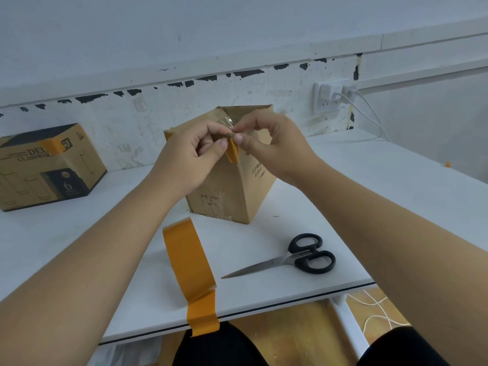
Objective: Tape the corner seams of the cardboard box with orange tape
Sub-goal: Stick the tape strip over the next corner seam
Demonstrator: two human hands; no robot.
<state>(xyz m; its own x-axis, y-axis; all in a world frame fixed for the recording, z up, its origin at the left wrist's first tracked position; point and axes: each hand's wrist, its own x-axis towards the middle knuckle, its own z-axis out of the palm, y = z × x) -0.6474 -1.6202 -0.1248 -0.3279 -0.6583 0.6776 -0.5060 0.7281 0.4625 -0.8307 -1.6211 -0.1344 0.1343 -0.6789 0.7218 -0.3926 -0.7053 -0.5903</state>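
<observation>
At nine o'clock from where we sit, a printed glassware carton (45,167) rests on the white table (369,186), a band of orange tape folded over its top edge, well apart from our work. Moving right, our left hand (190,154) is curled closed at the top of the plain cardboard box (232,191), thumb and forefinger pinching the upper end of a short orange tape strip (232,152). The box stands at twelve o'clock, open at the top, with one vertical corner seam turned toward us; the strip hangs down that corner from its upper end, and its lower tip looks a little lifted from the cardboard. Some clear film shows on the box's inner flap just behind our fingers.

At six o'clock from the box, near the table's front edge, the orange tape roll (188,262) stands on its rim, and its loose end droops over the edge toward our lap. Right of the roll, at about four o'clock from the box, black-handled scissors (287,257) lie flat with blades closed, the tips pointing back toward the roll.

Our right hand (272,146) meets the left at the same corner, also closed, its thumb and forefinger pinching the strip's top from the other side, the two thumbs nearly touching. At two o'clock, a wall socket (330,97) holds white plugs, whose cables (369,112) trail down to the right.
</observation>
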